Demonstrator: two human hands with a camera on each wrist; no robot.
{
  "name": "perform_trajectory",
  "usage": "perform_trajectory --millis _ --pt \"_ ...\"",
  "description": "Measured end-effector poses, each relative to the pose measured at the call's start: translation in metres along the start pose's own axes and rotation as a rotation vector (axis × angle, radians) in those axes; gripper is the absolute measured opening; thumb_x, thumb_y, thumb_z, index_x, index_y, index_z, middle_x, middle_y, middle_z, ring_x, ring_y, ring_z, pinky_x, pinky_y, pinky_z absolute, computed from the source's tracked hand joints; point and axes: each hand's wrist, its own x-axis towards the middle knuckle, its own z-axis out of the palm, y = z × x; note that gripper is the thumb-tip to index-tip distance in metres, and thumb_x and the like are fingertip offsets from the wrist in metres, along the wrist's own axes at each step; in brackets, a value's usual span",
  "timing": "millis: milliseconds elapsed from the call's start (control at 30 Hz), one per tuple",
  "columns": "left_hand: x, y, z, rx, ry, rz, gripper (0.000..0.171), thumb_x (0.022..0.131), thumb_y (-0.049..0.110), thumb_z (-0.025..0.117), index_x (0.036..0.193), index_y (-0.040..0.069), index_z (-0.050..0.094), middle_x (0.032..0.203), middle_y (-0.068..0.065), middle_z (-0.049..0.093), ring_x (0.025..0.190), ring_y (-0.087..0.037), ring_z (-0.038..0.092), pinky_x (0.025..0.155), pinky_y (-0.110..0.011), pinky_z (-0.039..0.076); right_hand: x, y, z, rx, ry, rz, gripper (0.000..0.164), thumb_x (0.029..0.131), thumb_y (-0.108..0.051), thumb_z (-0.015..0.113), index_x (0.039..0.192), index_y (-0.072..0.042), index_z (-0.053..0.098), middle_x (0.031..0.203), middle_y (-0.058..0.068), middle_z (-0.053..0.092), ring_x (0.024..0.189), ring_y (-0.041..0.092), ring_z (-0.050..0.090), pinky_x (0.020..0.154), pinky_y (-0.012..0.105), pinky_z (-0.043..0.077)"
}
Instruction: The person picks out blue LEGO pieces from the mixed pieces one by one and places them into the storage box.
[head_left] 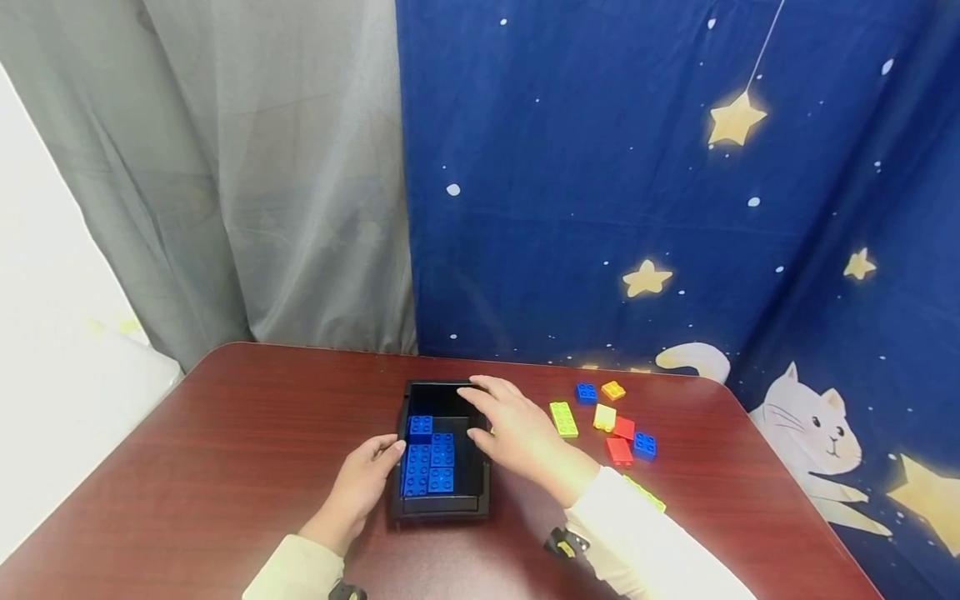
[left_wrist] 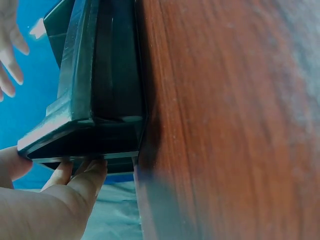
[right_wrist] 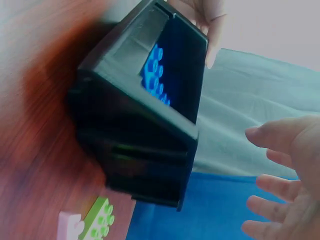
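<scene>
A black open-topped storage bin (head_left: 442, 505) stands on the table with several blue toy building bricks (head_left: 442, 450) inside, along its left side and near end. My left hand (head_left: 360, 482) holds the bin's left wall, thumb at the rim and fingers against the outside; the left wrist view shows those fingers (left_wrist: 90, 182) at the bin's edge. Over the bin's right rim is my right hand (head_left: 521, 429), fingers spread and holding nothing. In the right wrist view this hand (right_wrist: 292, 175) is apart from the bin (right_wrist: 145, 135), and blue studs (right_wrist: 152, 72) show inside.
Loose bricks lie right of the bin: a lime brick (head_left: 563, 419), a pale yellow one (head_left: 604, 417), an orange one (head_left: 613, 390), red bricks (head_left: 619, 452) and blue ones (head_left: 644, 445). Another lime brick (head_left: 647, 493) lies partly behind the right sleeve. Curtains (head_left: 525, 208) hang behind the table.
</scene>
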Motion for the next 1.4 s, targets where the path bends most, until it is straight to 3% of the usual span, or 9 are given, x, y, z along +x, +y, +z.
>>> perform_trajectory --millis 367,700,1000,1400 --pt "-0.001 0.0 -0.001 0.02 -0.011 -0.009 0.049 0.101 0.027 0.048 0.136 -0.007 0.046 0.138 -0.029 0.047 0.131 -0.046 0.04 0.106 -0.058 0.035 -0.029 0.024 -0.011 0.071 0.072 0.155 0.066 0.081 -0.023 0.078 0.141 -0.021 0.05 0.147 0.005 0.044 0.133 0.027 0.043 0.095 0.049 0.049" --pt "-0.002 0.001 -0.001 0.017 -0.013 -0.011 0.05 0.102 0.028 0.048 0.136 -0.007 0.046 0.138 -0.03 0.047 0.131 -0.046 0.04 0.106 -0.058 0.034 -0.06 0.07 -0.015 0.027 0.177 0.225 0.067 0.077 -0.02 0.081 0.137 -0.013 0.054 0.143 0.013 0.047 0.13 0.036 0.045 0.093 0.056 0.049" --pt "-0.001 0.002 0.0 0.018 -0.015 -0.018 0.05 0.102 0.029 0.047 0.137 -0.007 0.045 0.139 -0.03 0.046 0.131 -0.047 0.039 0.106 -0.059 0.034 -0.083 0.101 -0.018 -0.001 0.183 0.312 0.065 0.077 -0.015 0.08 0.135 -0.005 0.053 0.141 0.021 0.047 0.13 0.042 0.042 0.099 0.059 0.043" --pt "-0.001 0.002 0.0 0.024 -0.009 -0.021 0.05 0.102 0.029 0.047 0.137 -0.007 0.045 0.139 -0.03 0.046 0.13 -0.046 0.041 0.107 -0.058 0.034 -0.109 0.136 -0.024 0.019 0.135 0.492 0.061 0.081 -0.014 0.075 0.134 0.001 0.051 0.14 0.028 0.041 0.128 0.048 0.038 0.097 0.064 0.039"
